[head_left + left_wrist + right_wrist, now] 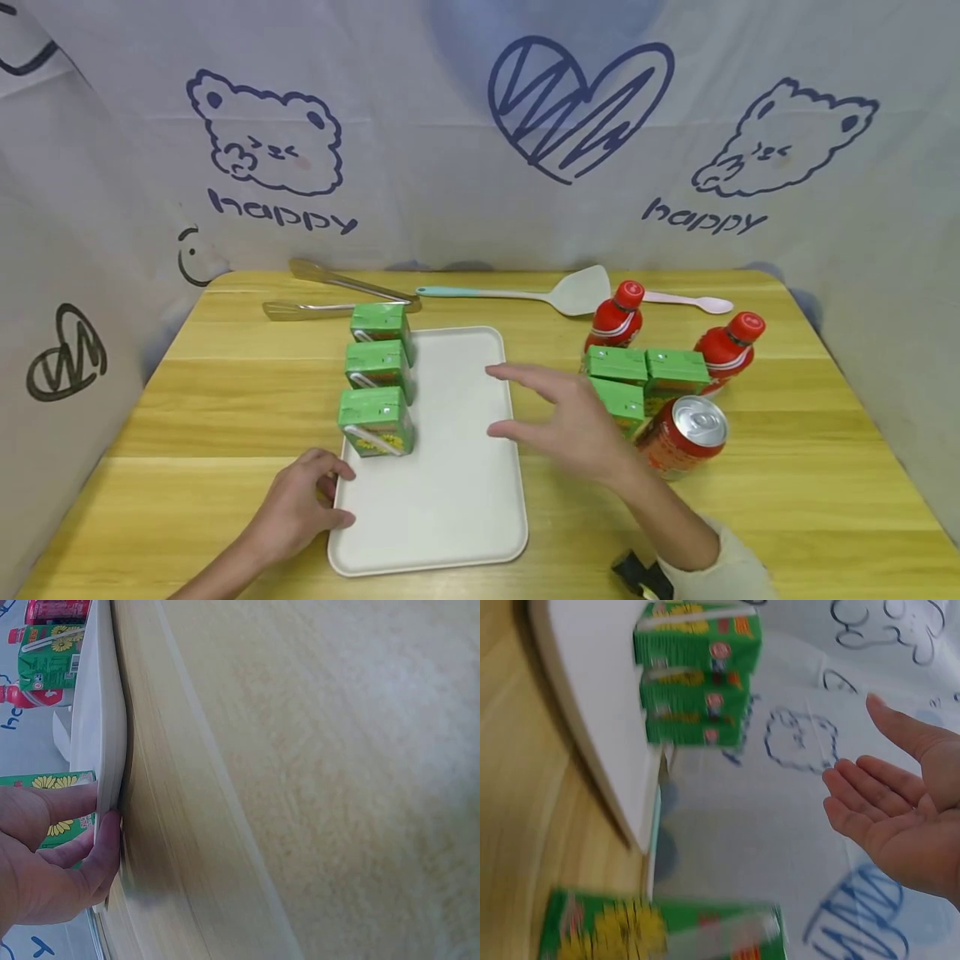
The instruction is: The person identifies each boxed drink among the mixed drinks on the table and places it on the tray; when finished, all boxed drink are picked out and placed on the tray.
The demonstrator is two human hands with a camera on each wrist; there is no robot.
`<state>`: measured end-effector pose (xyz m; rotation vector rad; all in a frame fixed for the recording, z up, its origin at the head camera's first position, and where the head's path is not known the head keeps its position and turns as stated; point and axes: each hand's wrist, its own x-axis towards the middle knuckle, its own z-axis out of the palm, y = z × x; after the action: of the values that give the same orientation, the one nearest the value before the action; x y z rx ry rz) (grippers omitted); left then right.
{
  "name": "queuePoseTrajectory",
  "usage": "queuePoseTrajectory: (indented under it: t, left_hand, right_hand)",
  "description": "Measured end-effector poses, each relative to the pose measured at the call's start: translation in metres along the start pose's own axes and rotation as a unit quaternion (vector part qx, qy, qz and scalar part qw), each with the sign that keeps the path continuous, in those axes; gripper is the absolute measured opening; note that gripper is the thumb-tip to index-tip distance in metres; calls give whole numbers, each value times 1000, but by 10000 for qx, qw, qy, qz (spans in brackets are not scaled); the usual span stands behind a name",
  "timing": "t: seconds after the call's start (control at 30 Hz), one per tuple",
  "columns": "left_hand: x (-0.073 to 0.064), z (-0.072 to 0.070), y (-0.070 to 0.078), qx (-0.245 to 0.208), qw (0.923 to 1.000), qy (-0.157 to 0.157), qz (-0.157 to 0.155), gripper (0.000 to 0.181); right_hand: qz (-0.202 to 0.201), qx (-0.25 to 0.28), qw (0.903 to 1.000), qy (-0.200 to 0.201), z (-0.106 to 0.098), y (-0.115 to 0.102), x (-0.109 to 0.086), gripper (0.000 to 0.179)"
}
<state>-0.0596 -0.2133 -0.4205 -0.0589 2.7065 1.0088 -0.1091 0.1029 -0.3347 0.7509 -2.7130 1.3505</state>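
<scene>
A white rectangular tray point(457, 483) lies on the table, with three green juice boxes point(375, 421) lined up along its left side, straws on their fronts. My left hand point(300, 500) pinches the tray's near left rim, as the left wrist view shows with the thumb and fingers on either side of the edge. Above the tray's right edge, my right hand point(570, 417) is in the air with thumb and fingers spread and nothing between them. Beside it on the right stand three more green juice boxes point(677, 371), partly hidden behind the hand.
A red soda can point(682, 437) and two red-capped bottles point(617, 317) stand around the boxes at right. Behind the tray lie metal tongs point(337, 283), a spatula point(581, 292) and a pink spoon point(693, 302). A black object point(641, 575) sits near the front edge.
</scene>
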Motion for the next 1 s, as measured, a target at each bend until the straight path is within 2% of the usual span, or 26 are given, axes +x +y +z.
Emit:
queuePoseTrajectory:
  t: [0.2,0.37,0.47,0.63,0.77,1.0]
  left_hand:
    - [0,0,1,50,10000,10,-23,43]
    - [0,0,1,47,10000,-3,-17,43]
    - [1,0,1,35,10000,-33,-51,43]
    - [1,0,0,-12,10000,-23,-55,42]
    - [1,1,0,-27,10000,13,-23,43]
    - [0,1,0,-12,10000,24,-28,43]
  right_hand:
    - [117,-357,9987,335,-42,17,-24,57]
    - [254,-267,9972,655,-74,37,-38,55]
    - [300,-291,9961,778,-90,50,-44,55]
    - [553,-640,9919,952,-109,70,-49,53]
    - [831,-866,9888,889,-119,87,-50,50]
    - [1352,-1101,9834,501,-129,104,-52,53]
